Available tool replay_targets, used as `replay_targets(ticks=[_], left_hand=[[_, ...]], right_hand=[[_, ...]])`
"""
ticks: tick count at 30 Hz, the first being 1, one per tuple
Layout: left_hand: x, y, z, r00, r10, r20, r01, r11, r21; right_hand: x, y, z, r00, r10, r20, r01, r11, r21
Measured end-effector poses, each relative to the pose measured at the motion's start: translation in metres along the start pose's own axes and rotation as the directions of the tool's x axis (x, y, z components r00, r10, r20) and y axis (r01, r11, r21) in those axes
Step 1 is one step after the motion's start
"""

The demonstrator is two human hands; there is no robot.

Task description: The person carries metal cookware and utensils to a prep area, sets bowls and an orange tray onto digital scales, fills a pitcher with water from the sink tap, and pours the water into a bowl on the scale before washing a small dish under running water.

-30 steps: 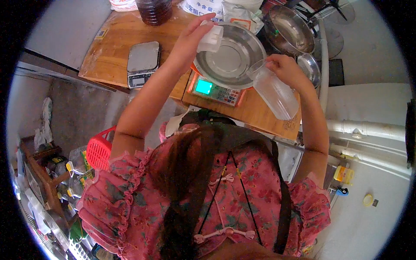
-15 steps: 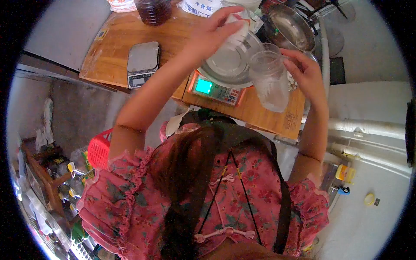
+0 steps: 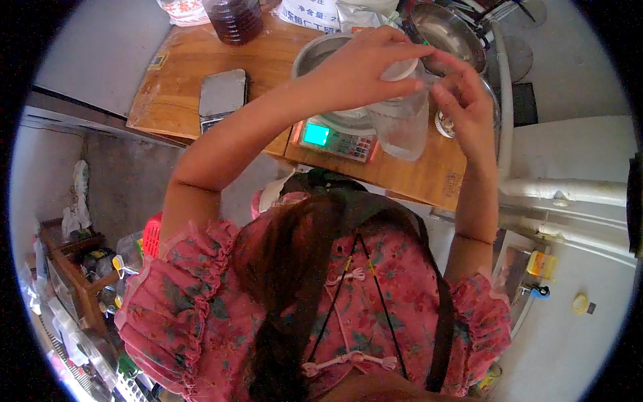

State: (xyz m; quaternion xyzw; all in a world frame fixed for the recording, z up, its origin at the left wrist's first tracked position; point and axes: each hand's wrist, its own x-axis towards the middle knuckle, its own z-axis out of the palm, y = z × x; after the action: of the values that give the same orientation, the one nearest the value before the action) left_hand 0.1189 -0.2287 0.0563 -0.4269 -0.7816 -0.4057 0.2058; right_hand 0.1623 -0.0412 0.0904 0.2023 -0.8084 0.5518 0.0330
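Observation:
A clear plastic jar (image 3: 404, 130) hangs tilted over the table's near right part, its base toward me. My right hand (image 3: 463, 100) grips it near the rim from the right. My left hand (image 3: 375, 67) reaches across from the left and is closed around a white round piece (image 3: 402, 70) at the jar's mouth. Whether this piece is a lid or a small cup I cannot tell; the fingers cover part of it. Behind the jar, a metal bowl (image 3: 309, 55) rests on an orange kitchen scale (image 3: 338, 142) with a lit display.
On the wooden table (image 3: 268, 60) a second, grey-topped scale (image 3: 223, 94) lies to the left. A dark-filled bottle (image 3: 233, 19) and white printed sacks (image 3: 309, 13) stand at the back. A metal pan (image 3: 447, 33) is at the back right. White pipes (image 3: 569, 191) run along the right wall.
My left hand has moved right and toward me, bringing the white piece from above the bowl to the jar's mouth. The jar has shifted slightly left and away from me.

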Motion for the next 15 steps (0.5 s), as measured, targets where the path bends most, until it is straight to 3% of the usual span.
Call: replay_targets(ticks=[7, 10, 13, 15], left_hand=[[0.001, 0.002, 0.001, 0.999, -0.001, 0.05, 0.0, 1.0, 0.03], [0.002, -0.006, 0.005, 0.996, -0.034, -0.086, 0.029, 0.997, -0.07], [0.0, 0.0, -0.01, 0.976, -0.194, -0.101, 0.176, 0.971, -0.161], [-0.003, -0.008, -0.013, 0.968, -0.214, -0.13, 0.186, 0.962, -0.2]], right_hand=[[0.001, 0.002, -0.003, 1.0, -0.012, 0.025, 0.011, 1.0, 0.022], [0.0, 0.001, -0.004, 0.998, 0.056, 0.004, -0.055, 0.991, -0.121], [0.001, 0.001, -0.006, 0.997, 0.081, 0.005, -0.077, 0.955, -0.286], [0.002, 0.006, -0.006, 0.995, 0.094, 0.036, -0.08, 0.952, -0.296]])
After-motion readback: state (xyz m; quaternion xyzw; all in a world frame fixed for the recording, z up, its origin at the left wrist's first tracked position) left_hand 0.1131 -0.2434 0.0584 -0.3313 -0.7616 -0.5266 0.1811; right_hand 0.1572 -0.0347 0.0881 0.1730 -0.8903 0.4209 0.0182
